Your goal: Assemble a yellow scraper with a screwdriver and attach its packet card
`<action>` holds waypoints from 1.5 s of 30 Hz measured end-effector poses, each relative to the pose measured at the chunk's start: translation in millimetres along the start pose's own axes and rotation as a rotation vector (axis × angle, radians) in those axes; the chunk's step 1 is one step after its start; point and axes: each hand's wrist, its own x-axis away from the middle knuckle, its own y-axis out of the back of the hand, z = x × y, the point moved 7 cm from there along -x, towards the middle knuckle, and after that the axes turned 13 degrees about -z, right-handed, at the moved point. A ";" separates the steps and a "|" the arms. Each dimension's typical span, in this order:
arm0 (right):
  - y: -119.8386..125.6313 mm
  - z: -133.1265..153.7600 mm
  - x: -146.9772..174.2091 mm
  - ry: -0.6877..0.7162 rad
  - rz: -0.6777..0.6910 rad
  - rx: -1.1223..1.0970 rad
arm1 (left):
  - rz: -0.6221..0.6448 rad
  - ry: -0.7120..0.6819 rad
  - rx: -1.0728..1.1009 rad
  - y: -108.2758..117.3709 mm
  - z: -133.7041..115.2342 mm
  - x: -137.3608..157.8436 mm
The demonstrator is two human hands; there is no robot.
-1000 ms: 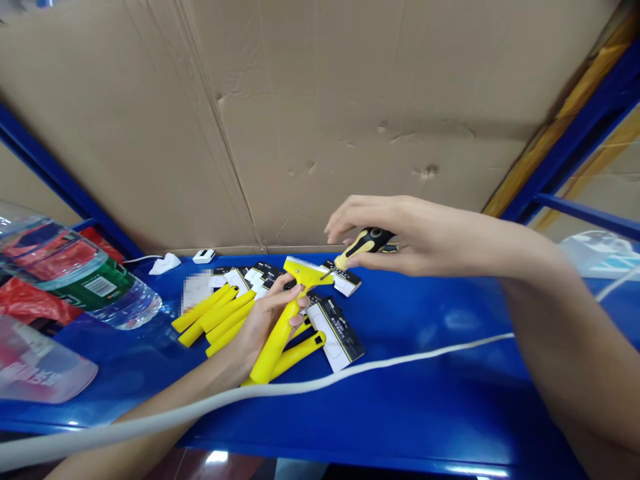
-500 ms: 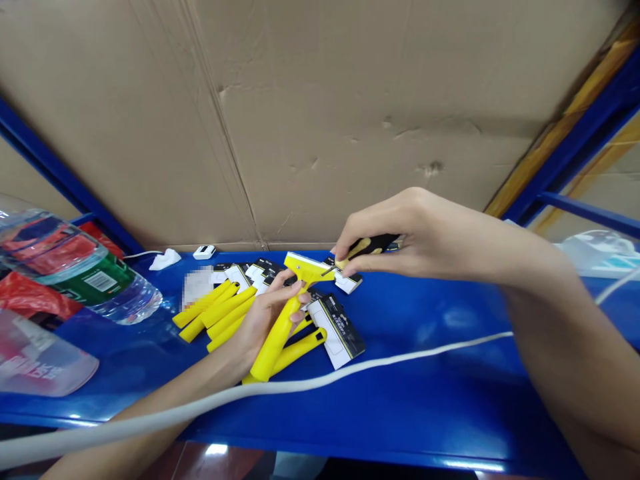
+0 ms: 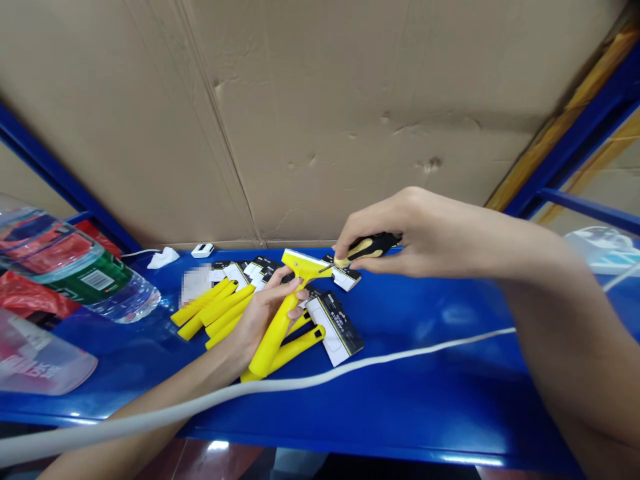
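My left hand is closed around the neck of a yellow scraper, its wide head with a pale blade edge turned up and away from me. In my right hand is a black and yellow screwdriver, gripped by its handle. The screwdriver's tip meets the right end of the scraper head, near a screw position; the exact contact is too small to make out. Below and left of my left hand lie several yellow handles. Beside them is a black and white printed card.
A white cable crosses in front of the blue shelf. At left are a large water bottle, a translucent plastic cup and a red bag. Further back sit a small white device and crumpled tissue. Cardboard stands behind.
Both hands keep their hold, and the screwdriver tip stays at the scraper head. The screwdriver handle looks slightly turned in my right fingers. The whole view has shifted very slightly.
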 end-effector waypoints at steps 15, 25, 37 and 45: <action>0.5 0.6 -0.9 0.031 -0.041 0.008 | -0.009 0.012 0.003 3.2 3.9 -1.0; 2.3 -3.6 -1.4 0.024 -0.092 0.011 | -0.002 -0.052 0.063 4.9 -0.6 -3.5; 3.1 1.8 -1.9 0.073 -0.118 0.024 | 0.016 -0.043 0.044 6.3 -2.6 -6.3; 12.8 15.6 0.6 0.097 -0.208 -0.013 | 0.008 -0.031 0.011 2.3 -5.2 -2.9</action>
